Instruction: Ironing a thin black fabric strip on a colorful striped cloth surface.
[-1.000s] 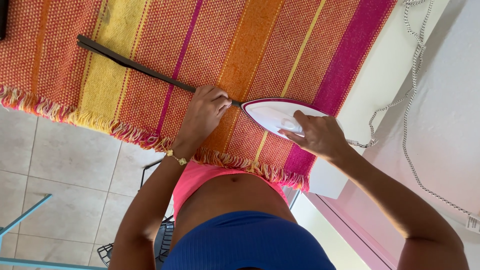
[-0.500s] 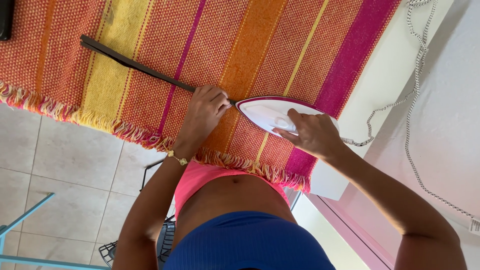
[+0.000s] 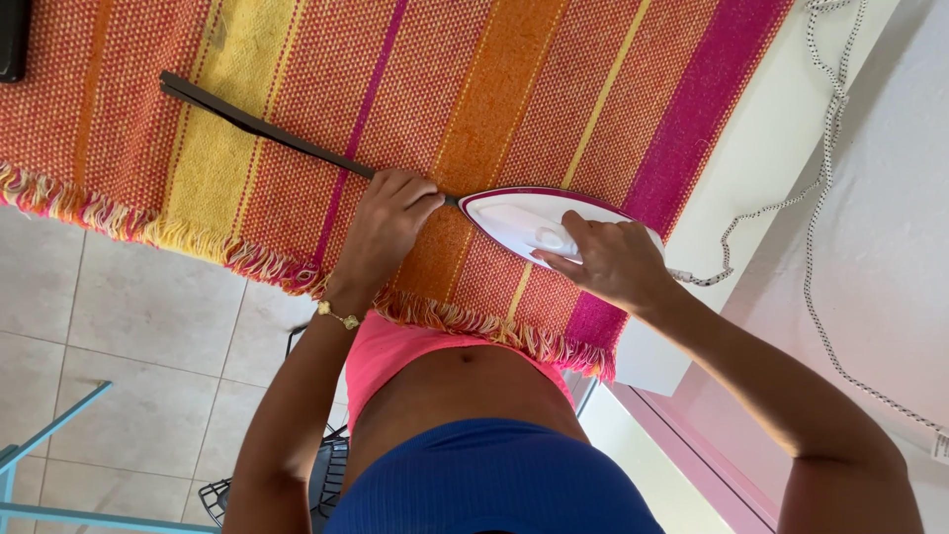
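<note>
A: What are the hands doing?

B: The right hand (image 3: 605, 259) grips the handle of a white iron (image 3: 529, 220) with a magenta rim, fingers curled tight around it. The left hand (image 3: 384, 229) presses down a thin dark strap (image 3: 259, 126), fingers bunched together on its end just beside the iron's tip.

A: And underneath?

B: A coarse woven cloth (image 3: 474, 89), striped orange, yellow and magenta, fringed along its edge. A speckled braided cord (image 3: 820, 247) trails off; a label at its far end is cut off.

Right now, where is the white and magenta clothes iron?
The white and magenta clothes iron rests on the striped woven cloth, right of centre, under the right hand.
</note>
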